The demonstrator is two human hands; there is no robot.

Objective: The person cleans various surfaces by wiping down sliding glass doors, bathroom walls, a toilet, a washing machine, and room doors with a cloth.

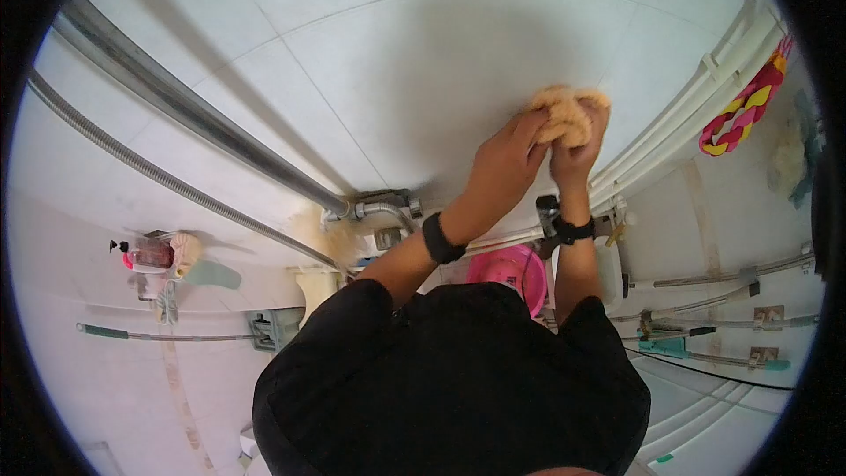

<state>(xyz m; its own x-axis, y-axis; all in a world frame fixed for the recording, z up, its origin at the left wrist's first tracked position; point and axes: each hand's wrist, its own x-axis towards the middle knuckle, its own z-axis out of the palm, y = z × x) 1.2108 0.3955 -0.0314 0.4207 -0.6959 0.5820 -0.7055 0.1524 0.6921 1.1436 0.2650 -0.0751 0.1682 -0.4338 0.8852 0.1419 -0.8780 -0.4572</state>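
A fluffy orange-tan cloth (pixel 564 115) is bunched up between my two hands, in front of the white tiled wall. My left hand (pixel 513 154) grips it from the left, thumb and fingers pressed into the folds. On the other side my right hand (pixel 580 154) has its fingers wrapped round the cloth, partly hidden by it. Black bands sit on both wrists, and the right one carries a watch-like device (pixel 548 211).
A metal pipe (pixel 203 101) and a flexible shower hose (pixel 176 163) run down the left to a tap (pixel 383 207). White pipes (pixel 687 115) climb the right wall beside a braided colourful band (pixel 745 106). Below stands a pink basin (pixel 507 269); a pump bottle (pixel 150 253) is at left.
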